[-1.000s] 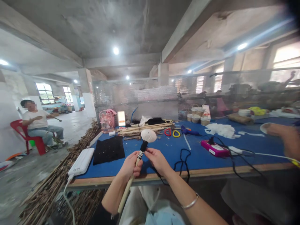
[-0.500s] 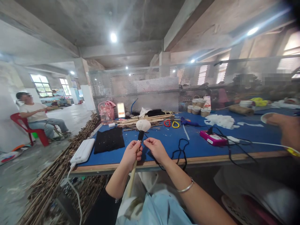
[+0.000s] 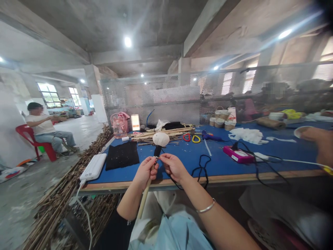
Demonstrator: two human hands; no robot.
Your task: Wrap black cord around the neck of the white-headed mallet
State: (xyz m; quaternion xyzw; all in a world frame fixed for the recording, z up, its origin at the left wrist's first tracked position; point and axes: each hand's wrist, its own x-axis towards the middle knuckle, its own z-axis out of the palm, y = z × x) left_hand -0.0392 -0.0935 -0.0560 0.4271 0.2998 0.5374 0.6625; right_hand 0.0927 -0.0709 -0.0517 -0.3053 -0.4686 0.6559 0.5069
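Observation:
A pale wooden stick with a rounded white head slants up from my lap over the table edge. Black wrapping covers its neck just below the head. My left hand is closed around the stick under that wrapping, where a small black-and-white patterned band shows. Beside it, the fingers of my right hand are pinched at the band, apparently on the black cord, which trails down and lies in loops on the table to the right. The exact fingertip hold is too small to make out.
On the blue table lie a black cloth, a white power bank, bundled sticks, scissors, a blue glue gun, a magenta power strip and white fabric. A co-worker's arm reaches in at right.
The view has shifted slightly, so the scene sits a little further right. My hands stay together at the band, and the stick leans a bit more.

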